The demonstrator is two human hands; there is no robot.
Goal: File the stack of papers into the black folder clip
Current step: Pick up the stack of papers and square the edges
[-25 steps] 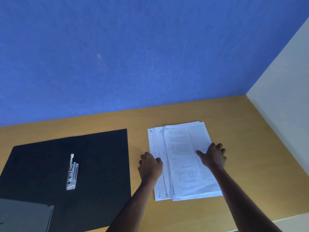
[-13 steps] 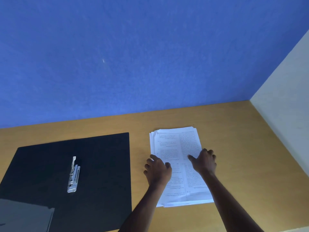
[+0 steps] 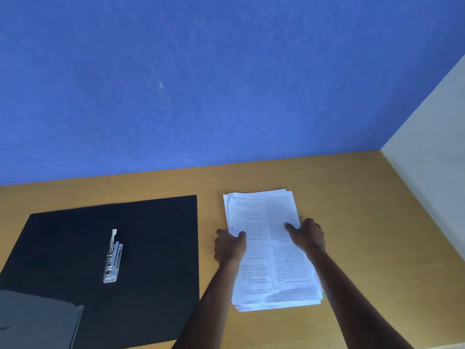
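A stack of printed white papers [image 3: 264, 217] lies flat on the wooden desk [image 3: 364, 235], right of centre. My left hand [image 3: 230, 246] grips the stack's left edge, thumb on top. My right hand [image 3: 308, 235] grips the right edge, thumb on the top sheet. The open black folder [image 3: 151, 248] lies flat to the left, apart from the papers. Its metal clip [image 3: 113, 258] sits in the folder's middle with the lever raised.
A grey flap or card [image 3: 37, 321] overlaps the folder's near left corner. A blue wall [image 3: 226, 84] rises behind the desk and a white wall [image 3: 432, 159] bounds it on the right. Bare wood shows right of the papers.
The fanned sheets have been squeezed into a neater stack. Both hands moved inward from flat on the pages to the stack's side edges.
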